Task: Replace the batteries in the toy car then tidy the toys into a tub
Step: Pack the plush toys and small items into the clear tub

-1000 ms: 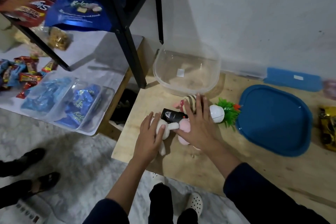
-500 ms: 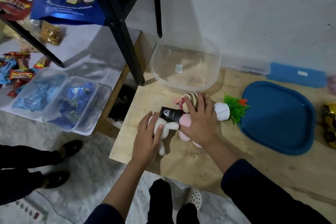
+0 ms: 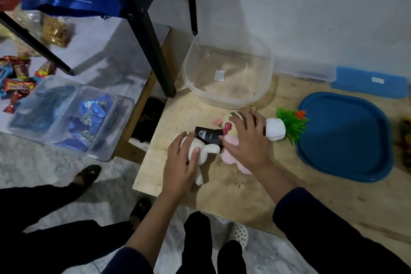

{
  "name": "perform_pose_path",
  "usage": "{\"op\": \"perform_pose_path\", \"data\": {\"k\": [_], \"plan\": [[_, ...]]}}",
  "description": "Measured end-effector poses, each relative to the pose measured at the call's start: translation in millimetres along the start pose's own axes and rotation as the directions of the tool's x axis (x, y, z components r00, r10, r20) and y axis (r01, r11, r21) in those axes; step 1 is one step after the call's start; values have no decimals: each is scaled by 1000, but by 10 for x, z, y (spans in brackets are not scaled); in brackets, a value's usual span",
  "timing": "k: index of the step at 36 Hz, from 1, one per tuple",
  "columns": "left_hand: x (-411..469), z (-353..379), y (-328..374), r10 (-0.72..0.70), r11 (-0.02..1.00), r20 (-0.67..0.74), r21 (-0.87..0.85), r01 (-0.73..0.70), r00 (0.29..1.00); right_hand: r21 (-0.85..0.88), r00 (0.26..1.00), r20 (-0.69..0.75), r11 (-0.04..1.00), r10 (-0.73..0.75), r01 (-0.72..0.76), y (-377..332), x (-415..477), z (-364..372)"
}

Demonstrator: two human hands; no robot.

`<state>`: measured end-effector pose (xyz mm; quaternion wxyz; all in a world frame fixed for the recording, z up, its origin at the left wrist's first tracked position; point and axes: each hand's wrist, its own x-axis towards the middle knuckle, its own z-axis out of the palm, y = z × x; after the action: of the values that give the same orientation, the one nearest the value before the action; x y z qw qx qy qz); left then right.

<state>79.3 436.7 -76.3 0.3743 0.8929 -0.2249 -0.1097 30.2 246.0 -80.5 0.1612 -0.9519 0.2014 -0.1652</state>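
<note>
left hand [image 3: 180, 162] lies over a white plush toy [image 3: 211, 148], fingers draped across its top and thumb tucked against its near side, so it has the toy in a loose grip. right hand [image 3: 246, 142] is palm down, fingers spread and only slightly bent, pressing on a pink plush [image 3: 232, 158] and a striped cream toy [image 3: 231, 118] without closing round either (its thumb tip touches a small black box [image 3: 208, 137] lying between the two hands). all of this sits on a pale wooden table [image 3: 244, 198]. just behind the pile stands the clear plastic tub [image 3: 191, 87], close to the wall, a white sticker on its floor. right of the hand a white pot with a green plastic plant [image 3: 275, 129] lies on its side, leaves reaching the rim of a blue lid [image 3: 344, 140]. the yellow toy car [image 3: 405, 138] is beyond that lid at the right edge of view, blurred and partly cut off. to the left are a black shelf frame [image 3: 153, 51] and clear boxes of blue-wrapped sweets [image 3: 91, 118]
</note>
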Motion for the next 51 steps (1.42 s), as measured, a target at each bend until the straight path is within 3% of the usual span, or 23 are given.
{"op": "perform_pose_path", "data": {"k": [10, 29, 32, 37, 41, 46, 51], "plan": [[7, -14, 21, 11, 1000, -3, 17, -11, 1000, 126, 995, -95, 992, 30, -18, 21, 11, 18], [-5, -13, 60, 46, 990, -11, 136, -44, 999, 166, 963, -270, 984, -17, 64, -106, 76, -93], [-2, -13, 61, 44, 986, -19, 165, -41, 999, 157, 974, -226, 987, -10, 46, -116, 65, -83], [-13, 0, 55, 45, 985, -19, 168, -42, 999, 141, 999, -14, 989, 46, -44, -158, 70, -94], [-15, 20, 43, 44, 987, -31, 158, -39, 999, 135, 999, 51, 991, 5, -12, -159, 63, -91], [-15, 36, 41, 38, 987, -45, 158, -31, 998, 101, 1000, 24, 995, -19, 16, -161, 9, -68], [-13, 35, 50, 34, 986, -53, 162, -25, 998, 196, 993, -31, 975, 111, -103, -187, 37, -3]]}}
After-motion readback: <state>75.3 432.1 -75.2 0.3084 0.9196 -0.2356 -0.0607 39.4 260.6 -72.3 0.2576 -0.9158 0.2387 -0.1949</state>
